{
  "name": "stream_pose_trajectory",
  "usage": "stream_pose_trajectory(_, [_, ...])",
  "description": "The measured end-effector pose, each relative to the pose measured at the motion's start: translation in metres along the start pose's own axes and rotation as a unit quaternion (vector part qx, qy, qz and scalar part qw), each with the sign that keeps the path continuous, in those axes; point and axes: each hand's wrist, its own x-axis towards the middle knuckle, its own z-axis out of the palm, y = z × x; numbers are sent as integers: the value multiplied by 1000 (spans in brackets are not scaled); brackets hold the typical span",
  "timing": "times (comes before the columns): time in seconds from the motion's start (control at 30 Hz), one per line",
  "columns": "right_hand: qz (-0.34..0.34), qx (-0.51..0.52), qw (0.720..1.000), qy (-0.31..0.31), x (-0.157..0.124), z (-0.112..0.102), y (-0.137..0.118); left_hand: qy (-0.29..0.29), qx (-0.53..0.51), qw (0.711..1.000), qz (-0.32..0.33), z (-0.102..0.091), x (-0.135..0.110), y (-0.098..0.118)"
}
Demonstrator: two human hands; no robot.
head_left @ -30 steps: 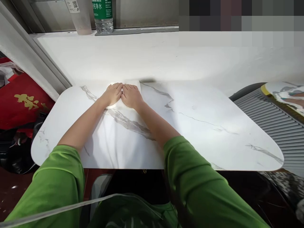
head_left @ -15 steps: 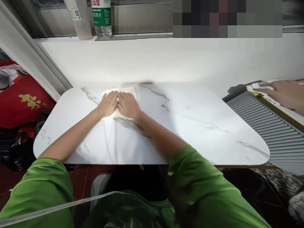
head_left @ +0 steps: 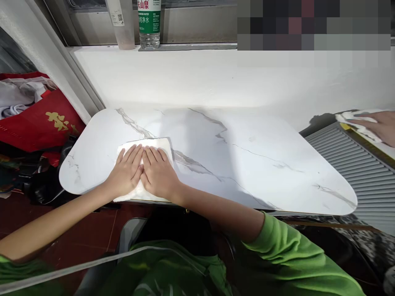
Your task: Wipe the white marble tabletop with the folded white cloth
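Note:
A white cloth lies spread on the white marble-patterned tabletop, close to its front edge and left of the middle. My left hand presses flat on the left part of the cloth, fingers stretched out. Beside it, my right hand rests flat on the cloth too, with the thumbs meeting. Neither hand grips the cloth; both palms cover its centre. The cloth's near edge reaches the table's front edge.
Behind the table stands a white wall with a ledge holding a water bottle and a clear plastic container. At right, another person's hand holds a white cloth near a grey ribbed panel. A red bag sits at left.
Both my hands and the cloth have slid from the table's back toward me, to the front edge. The view has shifted slightly to the left.

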Motion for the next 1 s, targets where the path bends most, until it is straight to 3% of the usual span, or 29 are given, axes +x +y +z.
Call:
stream_pose_trajectory(0.13, [-8, 2, 1000, -11, 2, 0, -3, -4, 1, 1000, 1, -1, -3, -1])
stream_pose_trajectory(0.3, [-4, 0, 1000, 9, 27, 10, 11, -6, -2, 1000, -2, 0, 22, -19])
stream_pose_trajectory(0.6, [32, 10, 999, 42, 131, 41, 63, -21, 1, 1000, 1, 3, 129, -94])
stream_pose_trajectory(0.77, [74, 5, 997, 35, 173, 49, 83, -19, -8, 1000, 21, 2, 174, -121])
stream_pose_trajectory(1.0, [59, -7, 997, 52, 181, 59, 93, -6, -17, 1000, 16, 7, 181, -129])
